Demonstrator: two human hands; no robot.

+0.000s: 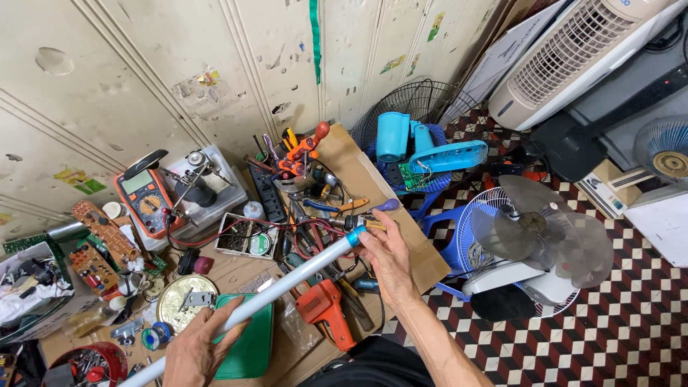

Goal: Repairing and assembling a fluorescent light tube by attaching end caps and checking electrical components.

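Now both hands hold white tube (287, 284); left hand (197, 351), right hand (389, 259).

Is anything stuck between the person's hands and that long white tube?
No. The left hand grips the white tube near its lower end, and the right hand holds its blue-tipped end directly. Nothing visible sits between them.
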